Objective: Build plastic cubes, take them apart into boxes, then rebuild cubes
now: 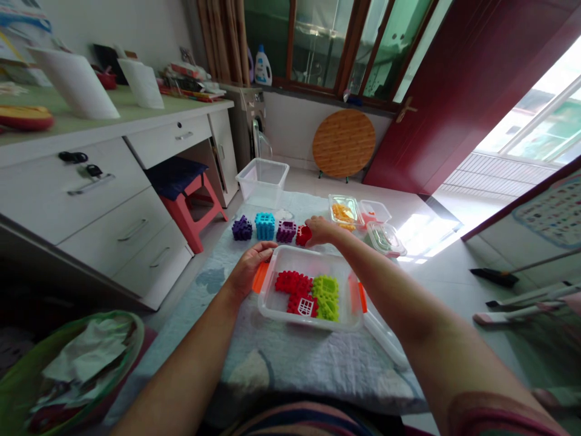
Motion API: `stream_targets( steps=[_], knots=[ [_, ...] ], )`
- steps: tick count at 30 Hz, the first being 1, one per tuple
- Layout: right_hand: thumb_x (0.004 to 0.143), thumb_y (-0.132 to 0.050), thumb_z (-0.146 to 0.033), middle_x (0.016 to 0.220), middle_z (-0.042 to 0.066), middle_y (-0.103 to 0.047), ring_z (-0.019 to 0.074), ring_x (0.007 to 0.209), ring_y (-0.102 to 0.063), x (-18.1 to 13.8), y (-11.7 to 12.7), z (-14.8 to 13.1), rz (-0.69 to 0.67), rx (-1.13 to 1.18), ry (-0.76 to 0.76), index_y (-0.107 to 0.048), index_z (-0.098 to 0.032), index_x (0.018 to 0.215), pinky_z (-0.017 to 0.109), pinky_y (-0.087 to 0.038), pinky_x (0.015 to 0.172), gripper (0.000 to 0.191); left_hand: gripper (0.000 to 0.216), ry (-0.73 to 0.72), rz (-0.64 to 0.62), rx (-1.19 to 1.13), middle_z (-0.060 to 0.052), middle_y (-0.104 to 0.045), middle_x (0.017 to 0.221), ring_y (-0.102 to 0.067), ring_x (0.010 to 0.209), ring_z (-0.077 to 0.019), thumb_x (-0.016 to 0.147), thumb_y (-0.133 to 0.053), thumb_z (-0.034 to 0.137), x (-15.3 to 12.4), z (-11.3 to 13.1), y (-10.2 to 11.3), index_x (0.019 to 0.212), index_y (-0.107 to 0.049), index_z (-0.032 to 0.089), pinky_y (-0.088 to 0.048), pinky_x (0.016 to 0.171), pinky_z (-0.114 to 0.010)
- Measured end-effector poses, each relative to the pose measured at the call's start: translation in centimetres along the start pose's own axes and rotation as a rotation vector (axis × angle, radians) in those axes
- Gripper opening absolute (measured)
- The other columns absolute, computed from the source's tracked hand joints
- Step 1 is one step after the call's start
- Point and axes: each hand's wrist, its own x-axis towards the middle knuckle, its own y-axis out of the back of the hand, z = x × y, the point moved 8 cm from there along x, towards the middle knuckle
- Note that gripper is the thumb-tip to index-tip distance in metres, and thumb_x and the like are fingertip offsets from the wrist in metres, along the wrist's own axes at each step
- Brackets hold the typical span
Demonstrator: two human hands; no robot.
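Beyond the bin (272, 312) are lined two purple blocks (242, 228), one cyan block (265, 226) and one knobbed red block (303, 235), pinched by the right hand (322, 230). The bin is clasped by the left hand (247, 269).

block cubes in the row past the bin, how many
4: dark purple leftmost, cyan, lighter purple, then red under the right hand. More may hide behind it.

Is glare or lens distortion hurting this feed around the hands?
Head view: the doorway and the sun patch on the floor are blown out at right. The red block at the right hand and the clear box at the left hand are evenly lit and sharp. Wide-angle bowing bends the desk and the red door.
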Motion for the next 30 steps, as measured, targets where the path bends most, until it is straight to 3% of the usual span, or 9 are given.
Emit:
stream_targets(
  steps=[6, 11, 14, 18, 21, 23, 27, 30],
  knots=[
    [0.073, -0.075, -0.037, 0.117, 0.018, -0.068, 0.0263, 0.103, -0.065, 1.3, -1.7, 0.2, -0.004, 0.001, -0.018, -0.066, -0.009, 0.114, 0.027, -0.047, 0.08, 0.051, 0.038, 0.015, -0.007, -0.027, 0.0, -0.068, 0.075, -0.061, 0.061, -0.0131, 0.065, -0.08, 0.03, 0.0, -0.1, -0.2, 0.097, -0.064, 0.017, -0.047, 0.06, -0.024],
    [0.074, -0.073, -0.04, 0.112, 0.016, -0.07, 0.0241, 0.098, -0.066, 1.1, -1.3, 0.7, 0.033, 0.021, -0.051, -0.067, -0.009, 0.11, 0.025, -0.045, 0.073, 0.047, 0.038, 0.011, -0.012, -0.026, 0.0, -0.068, 0.077, -0.061, 0.062, -0.0132, 0.065, -0.079, 0.029, 0.0, -0.1, -0.2, 0.098, -0.064, 0.017, -0.046, 0.06, -0.024],
    [0.078, -0.07, -0.041, 0.112, 0.015, -0.069, 0.0225, 0.097, -0.065, 0.2, 0.4, 1.4, 0.074, 0.037, -0.073, -0.066, -0.01, 0.111, 0.025, -0.043, 0.073, 0.045, 0.038, 0.014, -0.017, -0.019, 0.0, -0.067, 0.075, -0.06, 0.061, -0.0132, 0.064, -0.079, 0.03, 0.0, -0.2, -0.2, 0.097, -0.064, 0.017, -0.046, 0.06, -0.024],
    [0.077, -0.071, -0.038, 0.107, 0.012, -0.068, 0.0214, 0.092, -0.061, -3.6, 5.2, 1.6, 0.213, 0.092, -0.083, -0.065, -0.011, 0.106, 0.027, -0.041, 0.074, 0.04, 0.038, 0.017, -0.008, -0.016, 0.0, -0.067, 0.073, -0.06, 0.06, -0.0131, 0.063, -0.08, 0.03, 0.2, -0.3, 0.0, 0.095, -0.065, 0.017, -0.045, 0.059, -0.024],
    [0.077, -0.071, -0.04, 0.101, 0.009, -0.068, 0.0201, 0.086, -0.059, -7.9, 8.4, -0.8, 0.233, 0.162, 0.018, -0.065, -0.014, 0.105, 0.028, -0.04, 0.073, 0.039, 0.04, 0.01, -0.01, -0.011, 0.0, -0.068, 0.076, -0.06, 0.061, -0.0128, 0.063, -0.08, 0.029, 0.3, -0.3, 0.0, 0.098, -0.065, 0.017, -0.045, 0.06, -0.024],
    [0.073, -0.075, -0.041, 0.099, 0.007, -0.068, 0.0199, 0.086, -0.059, -10.5, 9.0, -3.9, 0.173, 0.187, 0.135, -0.066, -0.016, 0.105, 0.029, -0.041, 0.074, 0.042, 0.04, 0.003, -0.013, -0.009, -0.001, -0.068, 0.079, -0.062, 0.063, -0.0136, 0.064, -0.08, 0.029, 0.2, -0.3, -0.1, 0.099, -0.064, 0.017, -0.046, 0.061, -0.025],
    [0.073, -0.074, -0.041, 0.095, 0.007, -0.071, 0.0186, 0.08, -0.062, -12.9, 6.1, -9.7, -0.044, 0.163, 0.294, -0.069, -0.018, 0.098, 0.028, -0.043, 0.068, 0.035, 0.039, -0.013, -0.021, -0.012, -0.001, -0.067, 0.078, -0.064, 0.065, -0.0154, 0.065, -0.08, 0.029, -0.1, -0.1, -0.3, 0.099, -0.063, 0.017, -0.047, 0.064, -0.026],
    [0.072, -0.074, -0.043, 0.1, 0.013, -0.072, 0.0233, 0.086, -0.066, -12.1, 3.0, -11.8, -0.074, 0.081, 0.294, -0.072, -0.014, 0.098, 0.029, -0.046, 0.067, 0.038, 0.039, -0.028, -0.012, -0.013, -0.001, -0.067, 0.078, -0.063, 0.064, -0.0143, 0.063, -0.08, 0.028, -0.2, 0.1, -0.3, 0.096, -0.063, 0.016, -0.048, 0.063, -0.026]
  ],
)
